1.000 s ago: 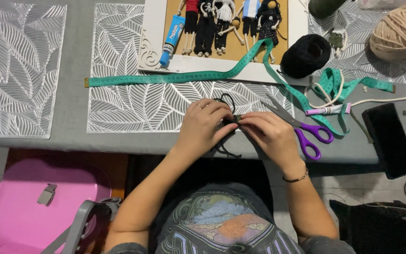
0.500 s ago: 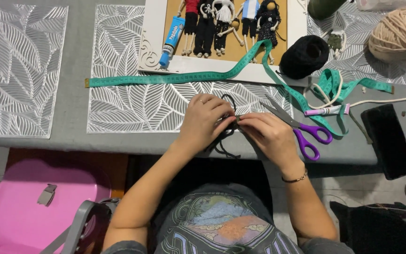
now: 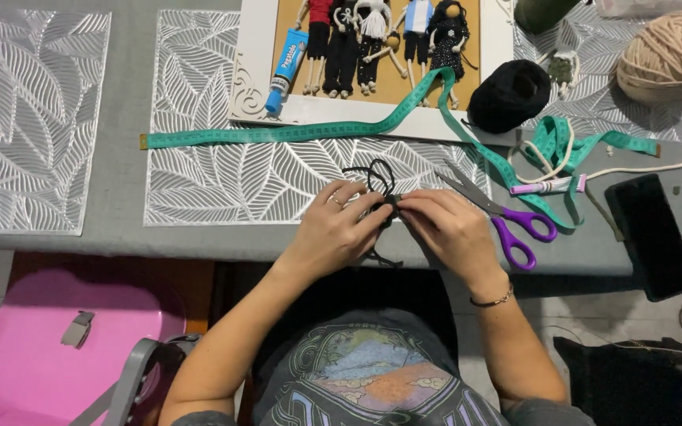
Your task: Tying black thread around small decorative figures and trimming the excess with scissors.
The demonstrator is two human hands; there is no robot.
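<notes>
Both my hands meet at the table's front edge over a leaf-pattern placemat [image 3: 230, 173]. My left hand [image 3: 337, 229] and my right hand [image 3: 444, 229] pinch a piece of black cord [image 3: 372, 175] between their fingertips. A loop of the cord sticks up beyond my fingers and a loose end hangs down below them. Purple-handled scissors [image 3: 507, 225] lie just right of my right hand. A green measuring tape [image 3: 317, 132] runs across the table beyond my hands.
A white frame [image 3: 256, 79] holding several small yarn dolls and a blue glue tube [image 3: 286, 67] lies at the back. A black yarn ball [image 3: 508, 95], a beige yarn ball [image 3: 667, 57], a marker [image 3: 548, 186] and a dark phone [image 3: 651, 233] sit to the right. A pink case [image 3: 57, 339] stands lower left.
My hands stay in the same spot; the fingers shift slightly as they work the black cord.
</notes>
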